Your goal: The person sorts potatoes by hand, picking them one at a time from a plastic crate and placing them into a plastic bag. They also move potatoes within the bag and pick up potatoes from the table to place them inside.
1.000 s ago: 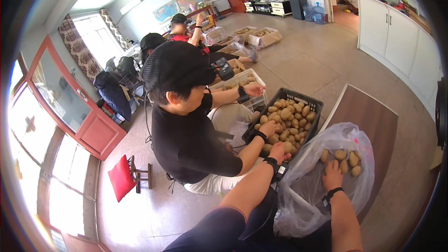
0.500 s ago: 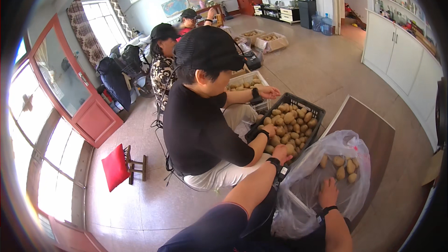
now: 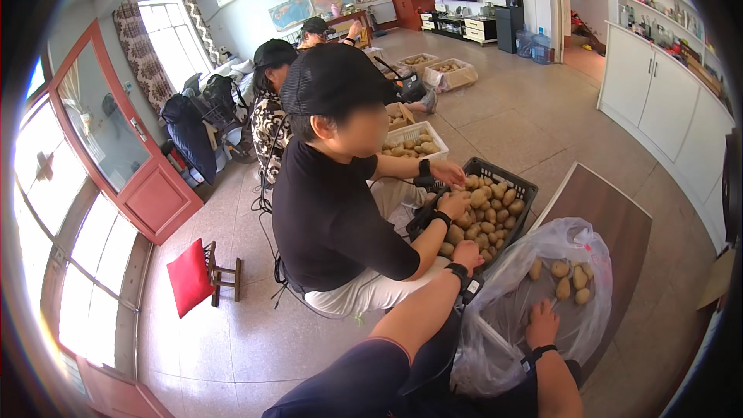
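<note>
My left hand (image 3: 467,255) reaches over the near rim of a black plastic crate (image 3: 529,195) full of potatoes (image 3: 486,213). Its fingers curl round a potato that they mostly cover. My right hand (image 3: 543,324) rests inside a clear plastic bag (image 3: 495,364), fingers a little apart and nothing in them. Several loose potatoes (image 3: 563,288) lie in the bag just beyond its fingertips. Across the same crate, a co-worker's two hands (image 3: 453,203) are busy above the potatoes.
The co-worker (image 3: 333,217) in black sits close on my left. Under the bag lies a brown board (image 3: 592,201). Beyond stand a white crate of potatoes (image 3: 439,142) and more boxes (image 3: 457,75). A red-seated stool (image 3: 190,279) is at left; white cabinets (image 3: 658,93) line the right.
The co-worker's hands have come together over the crate; the far one moved in from outside its rim. My left hand has shifted slightly; my right stays in the bag.
</note>
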Tool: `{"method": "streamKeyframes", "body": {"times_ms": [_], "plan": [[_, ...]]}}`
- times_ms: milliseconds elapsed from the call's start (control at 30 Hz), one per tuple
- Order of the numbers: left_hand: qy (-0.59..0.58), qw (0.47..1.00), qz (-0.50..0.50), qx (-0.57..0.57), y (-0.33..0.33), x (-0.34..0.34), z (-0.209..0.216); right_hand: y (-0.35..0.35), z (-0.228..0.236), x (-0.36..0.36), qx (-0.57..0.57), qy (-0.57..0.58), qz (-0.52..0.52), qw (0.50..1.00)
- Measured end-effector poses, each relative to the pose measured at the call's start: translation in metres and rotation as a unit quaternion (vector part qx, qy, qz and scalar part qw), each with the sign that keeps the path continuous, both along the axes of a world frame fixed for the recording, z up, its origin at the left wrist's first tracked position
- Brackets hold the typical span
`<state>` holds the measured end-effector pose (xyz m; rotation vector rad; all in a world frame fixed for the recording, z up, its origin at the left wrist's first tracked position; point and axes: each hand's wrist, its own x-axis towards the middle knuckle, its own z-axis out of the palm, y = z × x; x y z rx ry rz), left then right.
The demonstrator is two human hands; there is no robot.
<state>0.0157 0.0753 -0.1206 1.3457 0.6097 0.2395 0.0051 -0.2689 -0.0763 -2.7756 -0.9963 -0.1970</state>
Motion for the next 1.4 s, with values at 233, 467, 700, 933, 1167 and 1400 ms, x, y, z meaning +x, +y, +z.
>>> {"method": "streamKeyframes", "body": {"times_ms": [233, 467, 700, 933, 1167, 1400], "plan": [[0.040, 0.990, 0.074, -0.115, -0.036, -0.027, 0.109, 0.006, -0.001, -0.002, 0.022, 0.021, 0.006, 1.000], [0.028, 0.992, 0.082, -0.091, -0.046, -0.028, 0.111, 0.006, -0.003, 0.000, 0.032, 0.067, 0.011, 0.997], [0.040, 0.998, 0.017, -0.054, -0.054, -0.034, 0.124, 0.015, 0.021, -0.006, 0.151, 0.109, 0.019, 0.982], [0.068, 0.997, -0.029, -0.019, -0.069, -0.035, 0.143, 0.033, 0.025, 0.005, 0.287, 0.250, -0.068, 0.922], [0.072, 0.993, -0.092, -0.011, -0.070, -0.033, 0.124, 0.059, 0.060, 0.000, 0.503, 0.512, -0.071, 0.693], [0.106, 0.973, -0.201, -0.024, -0.075, -0.032, 0.120, 0.080, 0.089, -0.002, 0.532, 0.569, -0.044, 0.626]]}}
